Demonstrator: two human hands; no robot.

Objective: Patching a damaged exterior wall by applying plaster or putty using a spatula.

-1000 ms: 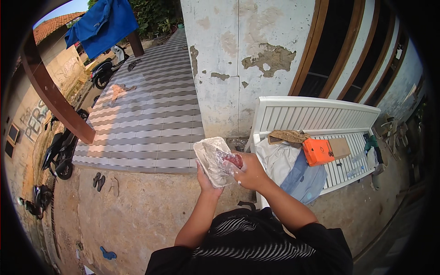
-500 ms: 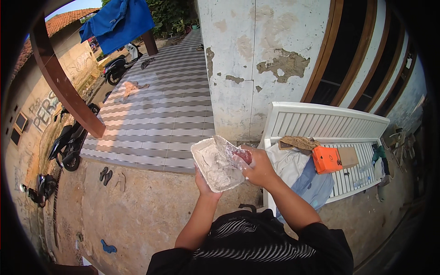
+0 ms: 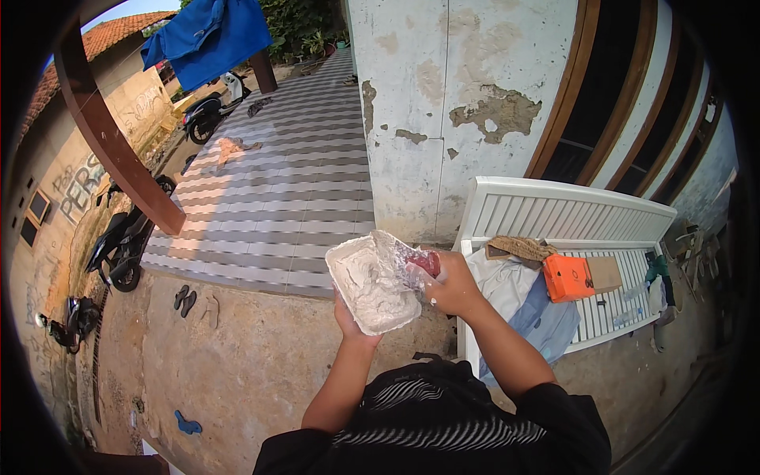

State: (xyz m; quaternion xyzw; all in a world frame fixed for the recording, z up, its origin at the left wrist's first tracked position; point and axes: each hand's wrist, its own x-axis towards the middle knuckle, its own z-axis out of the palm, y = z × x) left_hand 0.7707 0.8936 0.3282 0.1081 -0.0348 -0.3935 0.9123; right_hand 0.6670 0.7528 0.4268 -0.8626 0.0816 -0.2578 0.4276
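My left hand (image 3: 350,325) is wrapped around the underside and near-left side of a whitish rectangular tub (image 3: 393,325). Thick off-white paste (image 3: 366,279), like wall filler, lies in it with a rough, ridged surface. In my right hand (image 3: 457,286) is a scraper with a red handle (image 3: 427,260), its blade smeared with the paste and resting at the tub's far right part. White smears also mark my right fingers. The fingers of my left hand are partly hidden beneath the tub.
Ahead stands a white wall (image 3: 404,186) with peeling patches. To the right, a white slatted bench (image 3: 570,207) carries cloths, an orange box (image 3: 565,277) and cardboard. A tiled porch floor (image 3: 277,198), brown post (image 3: 119,142), sandals (image 3: 186,301) and parked motorbikes (image 3: 119,249) are left.
The scraper and my right hand have shifted slightly right, showing more of the paste. The tub has moved a little left in view.
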